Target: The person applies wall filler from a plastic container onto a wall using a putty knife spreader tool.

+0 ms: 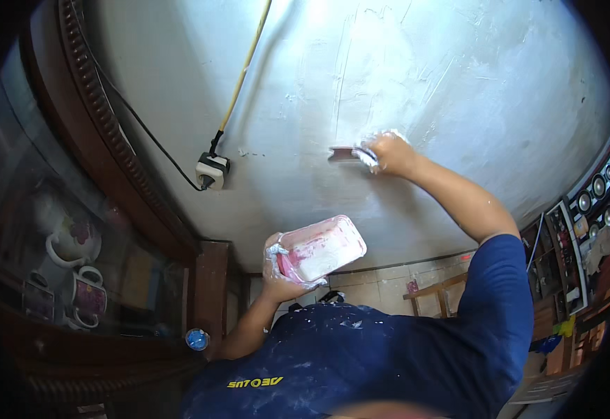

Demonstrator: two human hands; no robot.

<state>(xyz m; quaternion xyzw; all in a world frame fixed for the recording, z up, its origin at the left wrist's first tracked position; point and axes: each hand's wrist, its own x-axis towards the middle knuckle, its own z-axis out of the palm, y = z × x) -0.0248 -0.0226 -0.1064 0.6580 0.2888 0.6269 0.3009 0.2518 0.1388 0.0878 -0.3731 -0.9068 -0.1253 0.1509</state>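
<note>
My right hand point(394, 155), smeared with white paste, is closed on a putty knife point(344, 153). Its wide, brownish blade lies at the pale wall point(284, 195); whether it presses on the surface is hard to tell. Lower down, my left hand point(274, 271) grips the left end of a pinkish-white plastic tub point(329, 246), tilted in front of my chest. White paste coats the tub and my left fingers. Something pink point(287, 267) shows beside those fingers; I cannot make out whether it belongs to the tub. White streaks and ridges mark the wall above the knife.
A socket box point(211, 170) with a yellow cable point(245, 70) and a black cord is on the wall at left. A dark wooden cabinet point(88, 153) with glass and cups stands left. Near my left elbow is a blue-topped round container point(197, 339). Speakers point(591, 195) and shelves stand right.
</note>
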